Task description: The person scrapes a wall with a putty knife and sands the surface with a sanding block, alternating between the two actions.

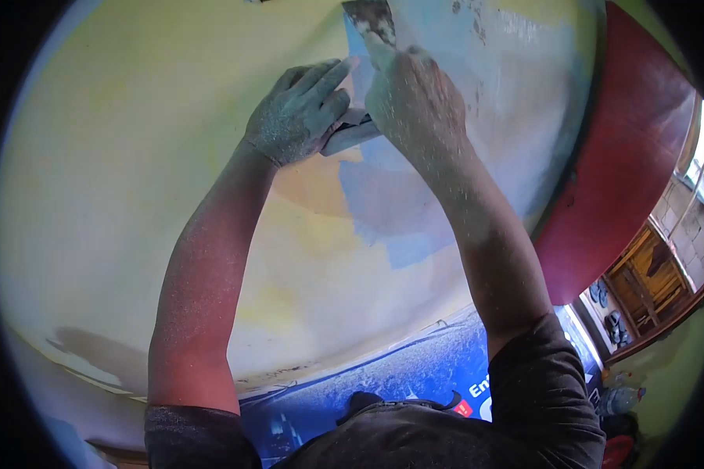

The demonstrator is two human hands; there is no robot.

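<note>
Both hands are raised against a wall (117, 187) with yellow, white and bluish patches. In my right hand (418, 98) is a putty knife (371, 19), its wide, smeared blade pointing up and resting near the wall. My left hand (297, 113), dusted with pale powder, has its fingers curled around a folded piece of sandpaper (352, 134), just left of and below the right hand. The sandpaper's far end reaches under the right hand, and whether they touch is hidden.
A dark red panel (614, 156) stands at the right. Beyond it are a wooden door (649, 273), footwear (616, 328) and a plastic bottle (619, 400). A blue printed banner (414, 367), covered in dust, lies below the wall.
</note>
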